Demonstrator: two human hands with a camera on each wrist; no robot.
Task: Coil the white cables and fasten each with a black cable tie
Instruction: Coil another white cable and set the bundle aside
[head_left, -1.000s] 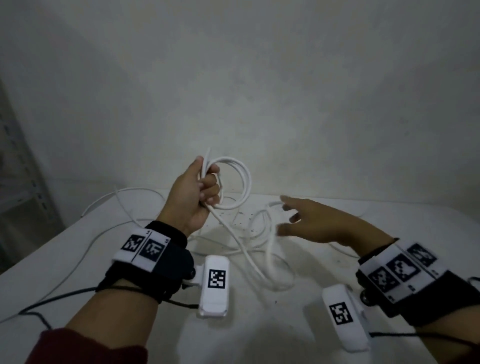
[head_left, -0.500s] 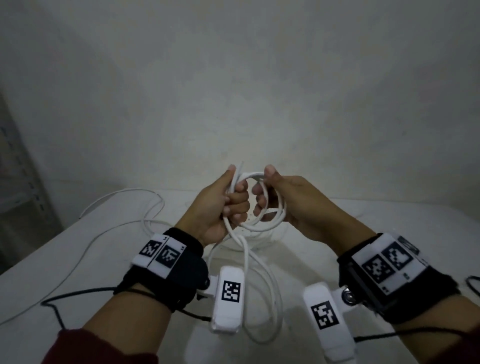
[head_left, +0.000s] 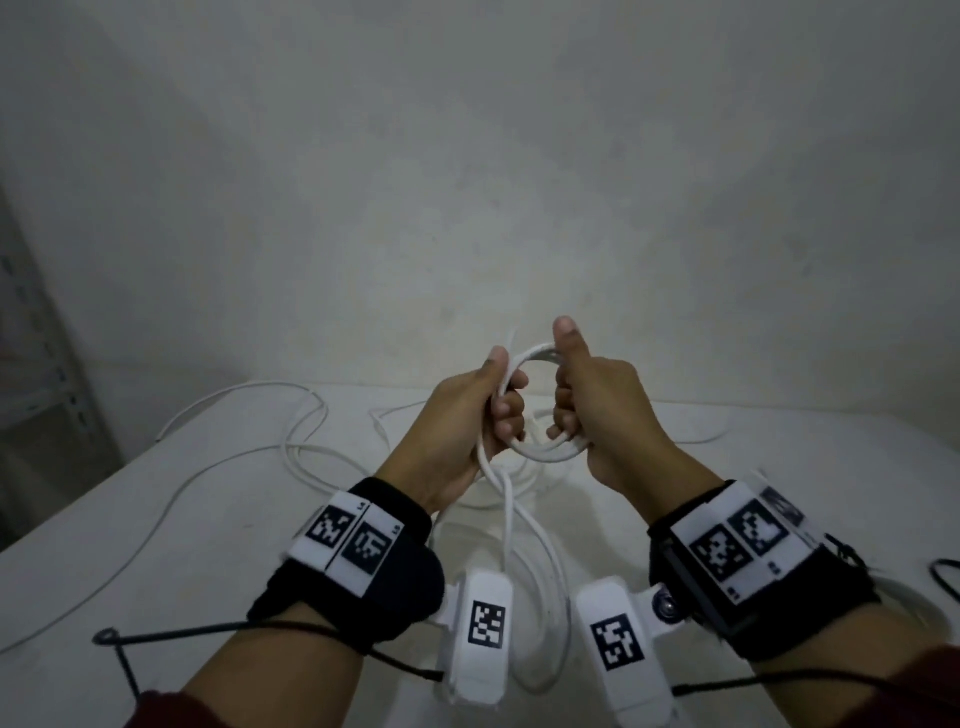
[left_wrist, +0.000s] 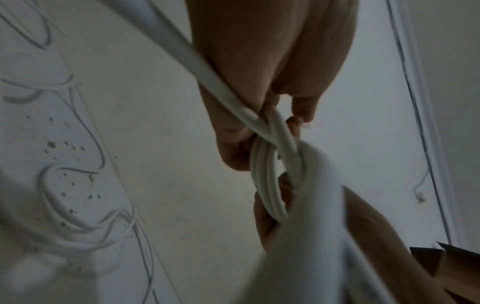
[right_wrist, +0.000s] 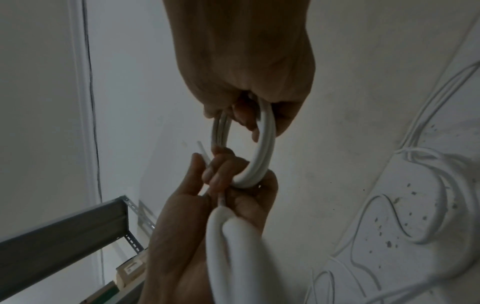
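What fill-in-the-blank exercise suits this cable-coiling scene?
1. The round coil of white cable is gripped by ____ hands.
2. The right hand has its ____ pointing up.
3. Below the left hand, the uncoiled cable ____ down.
4. Other loose white cables lie on the white ____.

Answers: both; thumb; hangs; table

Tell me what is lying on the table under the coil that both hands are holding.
Below the coil, its loose tail hangs towards the table, where more white cable lies in curves. Both hands and wrist cameras cover part of it. No black tie shows.
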